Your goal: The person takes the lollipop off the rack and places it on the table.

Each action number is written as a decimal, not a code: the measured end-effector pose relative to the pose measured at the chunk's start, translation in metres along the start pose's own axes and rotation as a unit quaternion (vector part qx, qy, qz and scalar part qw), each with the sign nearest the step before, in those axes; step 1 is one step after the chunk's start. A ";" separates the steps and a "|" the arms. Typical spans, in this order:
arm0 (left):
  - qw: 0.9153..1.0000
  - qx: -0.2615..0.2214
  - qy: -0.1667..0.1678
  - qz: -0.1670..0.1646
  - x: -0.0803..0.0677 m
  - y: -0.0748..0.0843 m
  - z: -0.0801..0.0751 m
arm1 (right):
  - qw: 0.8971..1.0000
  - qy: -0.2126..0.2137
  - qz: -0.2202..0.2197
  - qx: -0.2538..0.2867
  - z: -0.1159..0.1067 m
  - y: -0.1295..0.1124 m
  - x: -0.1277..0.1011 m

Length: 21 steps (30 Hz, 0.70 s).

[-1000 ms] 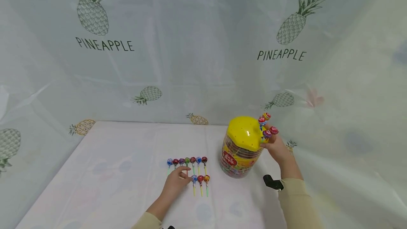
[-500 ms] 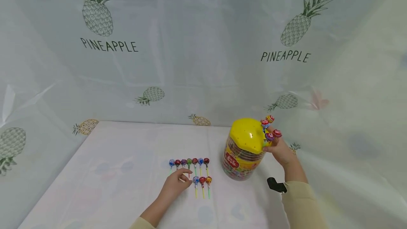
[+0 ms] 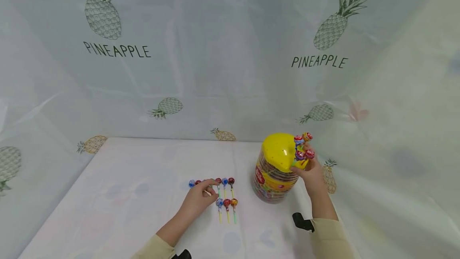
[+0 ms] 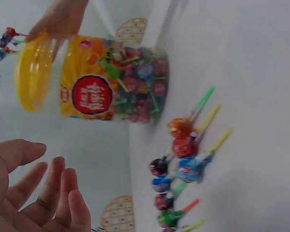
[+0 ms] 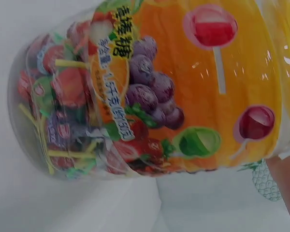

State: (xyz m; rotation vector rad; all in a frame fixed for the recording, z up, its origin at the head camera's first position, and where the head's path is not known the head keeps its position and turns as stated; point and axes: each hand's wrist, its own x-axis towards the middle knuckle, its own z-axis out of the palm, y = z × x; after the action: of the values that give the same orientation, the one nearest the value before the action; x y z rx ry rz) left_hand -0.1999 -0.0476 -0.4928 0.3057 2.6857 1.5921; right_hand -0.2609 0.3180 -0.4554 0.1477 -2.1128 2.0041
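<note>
My left hand [image 3: 199, 198] hovers over the back row of lollipops, hiding some of them. In the left wrist view its fingers [image 4: 55, 193] are loosely bent with nothing between them. A large clear jar [image 3: 274, 181] with a yellow lid [image 3: 278, 151] stands to the right, filled low down with wrapped lollipops [image 5: 63, 96]. My right hand [image 3: 310, 173] is at the right side of the lid, thumb against its edge. Several lollipops [image 3: 300, 155] stick up from that hand, heads outward; their sticks are mostly hidden by the fingers.
Three lollipops [image 3: 227, 203] lie side by side in a front row, left of the jar. Behind them is a longer row with a dark red lollipop [image 3: 231, 181] at its right end. A pineapple-print sheet [image 3: 215, 71] hangs behind the white table [image 3: 143, 163].
My left hand has shifted slightly forward over the back row. The jar's red label has turned leftward, and the lollipops in my right hand have drawn closer together.
</note>
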 end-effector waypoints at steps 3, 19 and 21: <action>1.000 -0.002 0.002 0.014 0.005 0.014 -0.005 | 0.999 0.015 -0.011 0.044 0.008 0.002 -0.003; 0.992 -0.007 -0.035 0.125 0.047 0.111 -0.007 | 0.991 0.123 -0.015 0.047 0.027 0.005 -0.017; 0.989 -0.002 -0.043 0.144 0.051 0.121 -0.006 | 0.990 0.134 -0.026 0.042 0.031 0.006 -0.019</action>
State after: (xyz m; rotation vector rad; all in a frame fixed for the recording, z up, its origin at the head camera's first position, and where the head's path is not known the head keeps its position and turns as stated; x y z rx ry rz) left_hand -0.2303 0.0120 -0.3804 0.7765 2.6691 1.6027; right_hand -0.2473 0.2865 -0.4671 -0.0508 -1.8420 1.9602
